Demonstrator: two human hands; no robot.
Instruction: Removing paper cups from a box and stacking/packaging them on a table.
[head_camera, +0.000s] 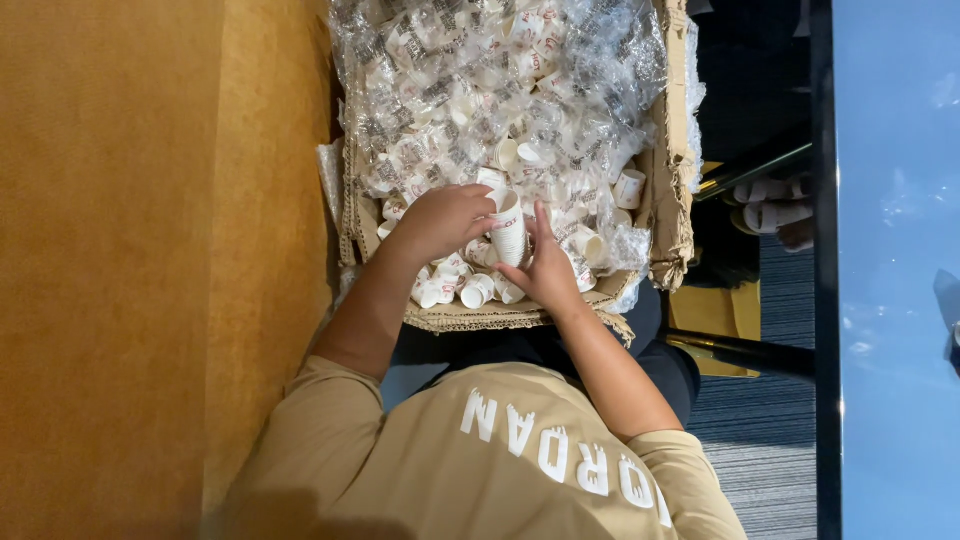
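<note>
Both hands (445, 220) (548, 268) pinch a stack of small paper cups (509, 232) near the cardboard box's (672, 150) front edge; light, crushable, best held by its sides.

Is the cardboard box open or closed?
Open: the cardboard box has flaps spread outward, exposing small paper cups and clear plastic wrap inside.

Access is confined to the near end of the torn brown cardboard box (672, 190).

Crinkled clear plastic wrap (500, 80) covers the far part of the box. Loose small white paper cups (470, 290) crowd the near floor around both hands. The ragged box walls bound the sides; a brown wooden panel (150, 250) stands just beside one wall.
</note>
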